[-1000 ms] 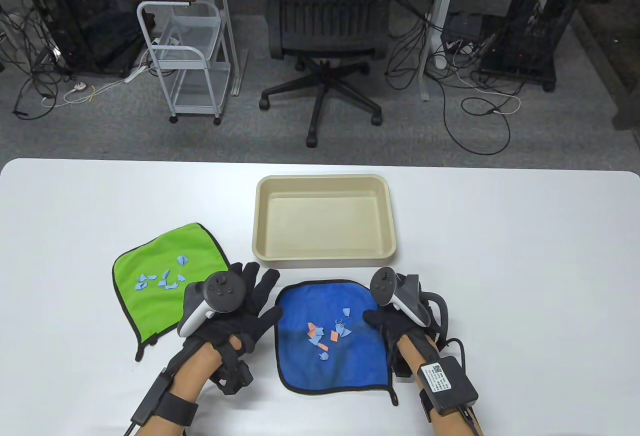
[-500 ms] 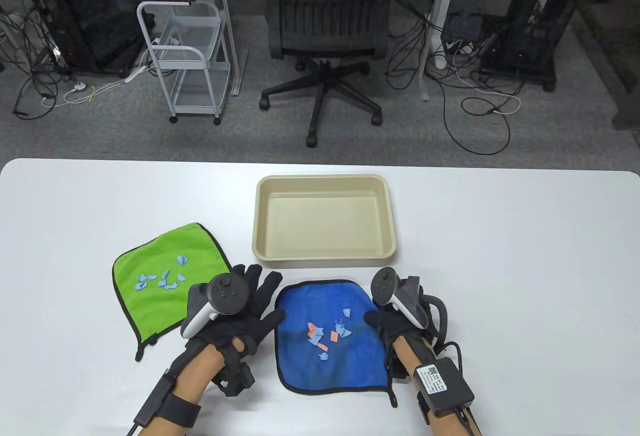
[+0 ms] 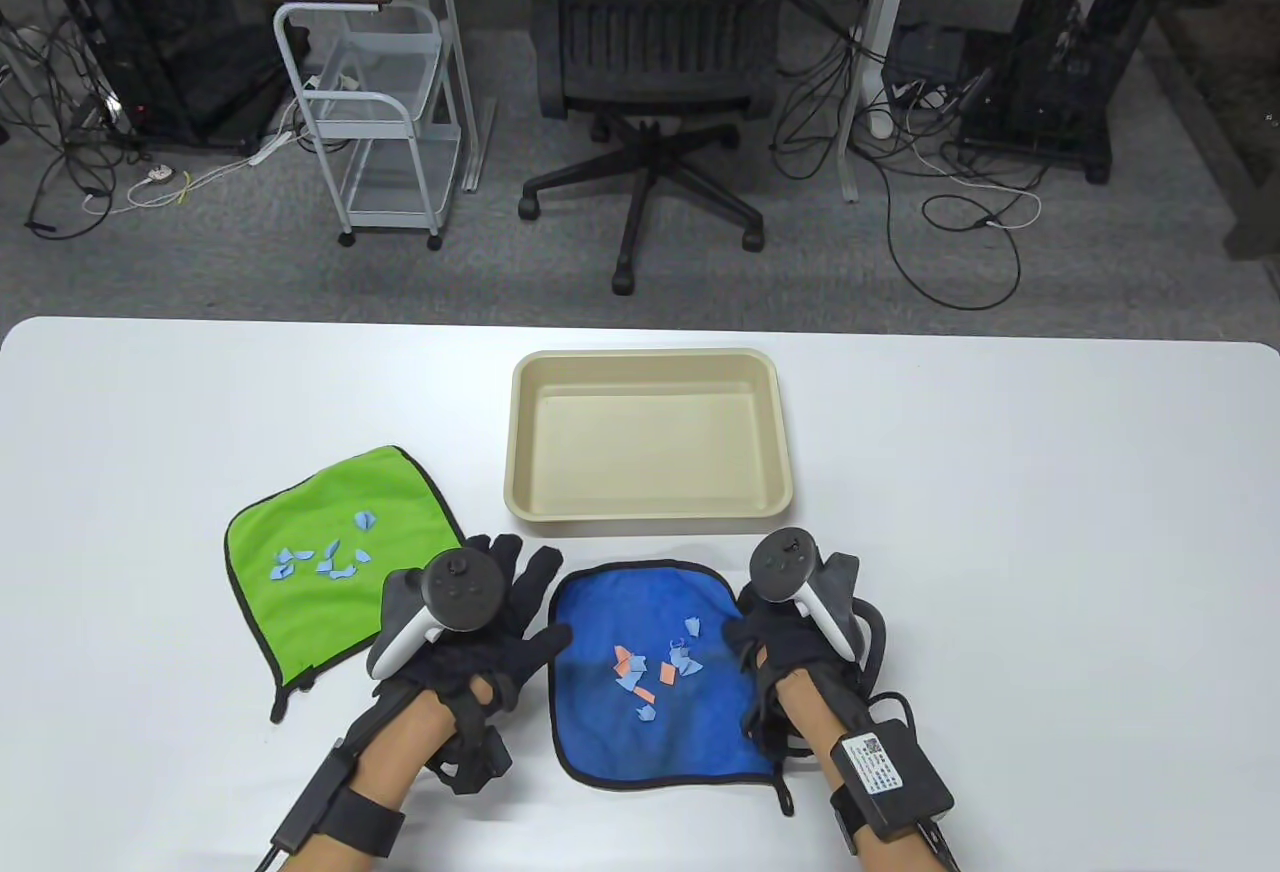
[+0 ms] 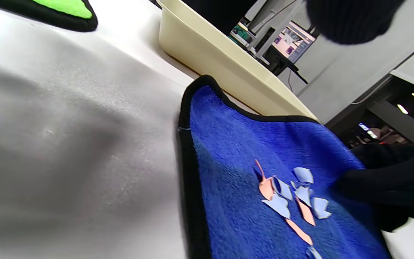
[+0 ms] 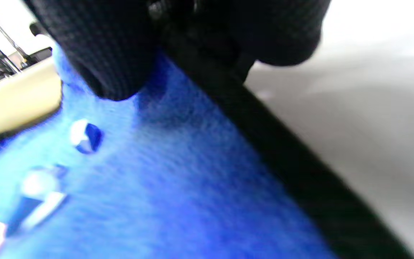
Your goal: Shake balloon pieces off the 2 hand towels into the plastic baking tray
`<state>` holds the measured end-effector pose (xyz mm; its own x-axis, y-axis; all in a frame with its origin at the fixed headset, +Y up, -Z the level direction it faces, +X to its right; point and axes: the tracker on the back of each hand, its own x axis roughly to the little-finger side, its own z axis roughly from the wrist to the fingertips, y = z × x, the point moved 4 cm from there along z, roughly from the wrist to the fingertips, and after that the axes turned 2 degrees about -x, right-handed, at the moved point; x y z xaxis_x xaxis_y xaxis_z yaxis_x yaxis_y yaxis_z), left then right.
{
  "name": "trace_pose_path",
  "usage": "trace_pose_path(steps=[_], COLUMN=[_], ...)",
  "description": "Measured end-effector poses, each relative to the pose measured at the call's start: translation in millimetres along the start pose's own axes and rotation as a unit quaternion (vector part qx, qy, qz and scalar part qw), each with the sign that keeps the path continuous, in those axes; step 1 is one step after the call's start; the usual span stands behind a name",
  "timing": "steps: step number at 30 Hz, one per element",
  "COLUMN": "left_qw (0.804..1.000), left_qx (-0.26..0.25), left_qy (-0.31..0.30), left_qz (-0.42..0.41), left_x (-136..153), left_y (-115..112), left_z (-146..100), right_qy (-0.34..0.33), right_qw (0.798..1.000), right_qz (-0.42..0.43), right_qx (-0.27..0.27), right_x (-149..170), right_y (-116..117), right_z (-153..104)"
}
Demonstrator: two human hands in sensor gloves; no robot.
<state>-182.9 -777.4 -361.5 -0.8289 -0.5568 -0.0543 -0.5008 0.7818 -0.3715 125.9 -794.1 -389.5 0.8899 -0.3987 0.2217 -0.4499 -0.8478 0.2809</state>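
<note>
A blue hand towel (image 3: 690, 722) lies flat near the table's front, with orange and pale blue balloon pieces (image 3: 655, 667) on it. To its left lies a green towel (image 3: 300, 522) carrying pale blue pieces (image 3: 320, 562). The beige plastic tray (image 3: 650, 512) stands behind the blue towel. My left hand (image 3: 530, 602) hovers with spread fingers at the blue towel's left edge (image 4: 185, 151), its thumb just touching the hem. My right hand (image 3: 755, 632) pinches the towel's right hem (image 5: 282, 151), thumb on the blue cloth (image 5: 95, 57). In the left wrist view its dark fingers (image 4: 390, 180) sit beside the pieces (image 4: 289, 194).
The tray's near wall (image 4: 221, 61) stands just beyond the blue towel's far edge. Part of the green towel's near right corner lies under my left hand. Bare white tabletop (image 3: 1050, 532) stretches to the right. An office chair (image 3: 650, 62) and a cart stand past the far edge.
My left hand has slid right until its thumb meets the blue towel's left hem. My right hand shifted slightly right, and the towel's right edge has drawn in under its pinch.
</note>
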Motion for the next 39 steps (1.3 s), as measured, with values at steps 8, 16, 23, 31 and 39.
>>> trace_pose_path(steps=[8,16,23,31,39], left_qw=[0.997,0.990,0.978,0.975,0.973], left_qx=[0.005,0.008,-0.017,-0.016,-0.009], left_qy=[0.072,0.110,0.151,0.183,0.204], left_qz=[0.029,0.091,0.143,0.124,0.103], left_x=[9.7,9.0,9.6,11.6,12.3], left_y=[-8.6,-23.5,-36.3,-37.5,-34.8], left_z=[3.9,13.0,25.6,32.7,36.5], right_qy=[-0.033,-0.044,-0.045,-0.045,-0.042], right_qw=[0.999,0.998,0.998,0.998,0.999], right_qz=[0.038,0.041,0.036,0.032,0.031], right_qx=[0.020,0.011,0.002,0.001,-0.001], right_x=[-10.3,-9.7,-8.8,-8.3,-6.8], right_y=[-13.5,-13.0,-10.8,-11.5,-11.2], right_z=[-10.1,-9.1,-8.1,-8.7,-9.0])
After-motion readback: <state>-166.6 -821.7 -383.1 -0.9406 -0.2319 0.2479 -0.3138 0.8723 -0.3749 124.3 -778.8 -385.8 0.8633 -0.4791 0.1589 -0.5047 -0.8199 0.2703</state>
